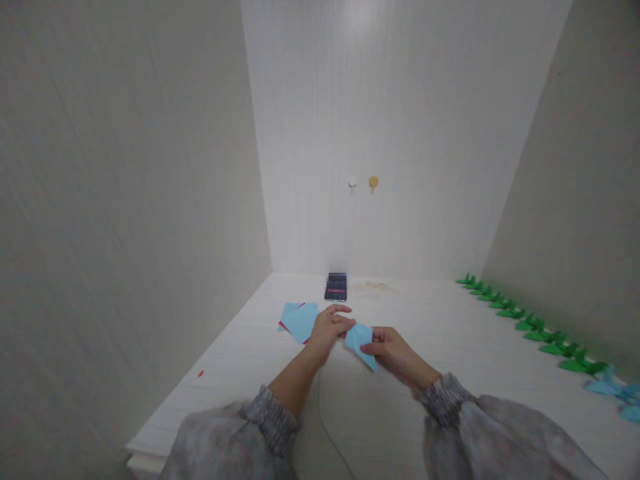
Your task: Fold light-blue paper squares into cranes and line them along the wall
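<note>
**Operator:** How is the grip described?

**Inspector:** The light-blue folded paper piece (361,339) is pinched at its upper end between the thumb and fingers of the left hand (330,328). Its lower right edge is pinched by the right hand (391,351). Both hands are closed on the paper.

**Operator:** Where is the piece located?

**Inspector:** It is held between the two hands, over the middle of the white wooden table (450,320). Whether the lower tip is touching the surface cannot be determined.

**Operator:** What is found around it?

**Inspector:** A stack of flat light-blue paper sheets (300,321), with a red edge showing beneath, is located just beside the left hand. A small dark rectangular device (336,287) is placed behind the hands, near the back wall. A thin grey cable (325,417) is routed between the forearms. A row of green folded paper figures (525,324) is lined up along the right wall, and a few light-blue folded figures (615,388) are placed at its near end.
</note>
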